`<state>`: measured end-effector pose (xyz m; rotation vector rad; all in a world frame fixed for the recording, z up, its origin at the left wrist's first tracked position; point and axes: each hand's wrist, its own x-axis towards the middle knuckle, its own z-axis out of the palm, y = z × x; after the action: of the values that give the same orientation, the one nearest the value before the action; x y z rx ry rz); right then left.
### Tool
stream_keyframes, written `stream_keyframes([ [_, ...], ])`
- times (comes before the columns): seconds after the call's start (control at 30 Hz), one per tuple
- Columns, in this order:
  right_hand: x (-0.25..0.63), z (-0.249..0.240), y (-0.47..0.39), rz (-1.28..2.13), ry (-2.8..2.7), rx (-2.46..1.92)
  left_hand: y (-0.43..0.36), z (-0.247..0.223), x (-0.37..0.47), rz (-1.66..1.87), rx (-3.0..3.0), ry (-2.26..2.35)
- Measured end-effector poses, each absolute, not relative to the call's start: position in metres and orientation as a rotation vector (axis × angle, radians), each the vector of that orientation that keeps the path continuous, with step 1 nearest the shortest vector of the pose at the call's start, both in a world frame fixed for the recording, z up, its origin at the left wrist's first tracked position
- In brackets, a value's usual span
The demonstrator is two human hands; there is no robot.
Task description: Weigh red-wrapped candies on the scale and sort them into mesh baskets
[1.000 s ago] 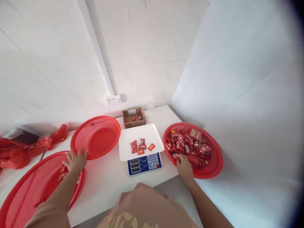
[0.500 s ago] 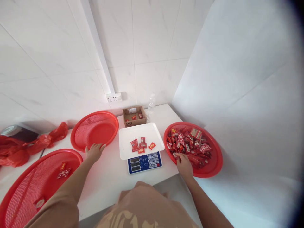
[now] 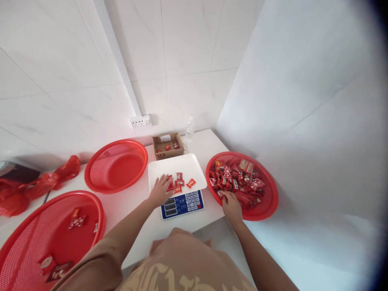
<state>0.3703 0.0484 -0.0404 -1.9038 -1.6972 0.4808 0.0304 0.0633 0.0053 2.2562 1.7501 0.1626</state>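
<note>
My left hand (image 3: 160, 191) is over the left part of the white tray (image 3: 157, 166), its fingers spread and partly covering a red packet. Several small red packets (image 3: 179, 183) lie beside it on the tray, which sits on a blue scale (image 3: 182, 205). My right hand (image 3: 232, 205) is at the near left rim of the right red basket (image 3: 270, 204), with fingers pinched on a small packet (image 3: 222, 194). That basket holds a heap of red packets (image 3: 239, 182).
A red basket (image 3: 100, 210) at the lower left holds several packets. Behind it stands another red basket (image 3: 123, 171). A cardboard box (image 3: 167, 154) with packets and a clear bottle (image 3: 190, 126) are near the wall. Red plastic bags (image 3: 65, 169) lie far left.
My left hand has moved right, from the rim of the rear left basket to the tray. My right hand stays at the right basket. The view has shifted slightly.
</note>
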Motion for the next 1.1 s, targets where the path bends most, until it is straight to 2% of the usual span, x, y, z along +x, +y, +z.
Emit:
stream_keyframes([
  [0.2,0.370,-0.040,0.048,0.510,-1.680,-1.918,0.080,0.011,0.052,0.014,2.213,1.680],
  [0.67,0.369,-0.036,0.048,0.523,-1.697,-1.912,0.090,0.007,0.071,0.020,2.309,1.769],
  [0.87,0.370,-0.036,0.049,0.524,-1.706,-1.883,0.095,0.011,0.062,0.161,2.176,1.858],
  [1.1,0.370,-0.037,0.049,0.535,-1.713,-1.890,0.091,0.041,0.011,0.363,1.983,2.071],
])
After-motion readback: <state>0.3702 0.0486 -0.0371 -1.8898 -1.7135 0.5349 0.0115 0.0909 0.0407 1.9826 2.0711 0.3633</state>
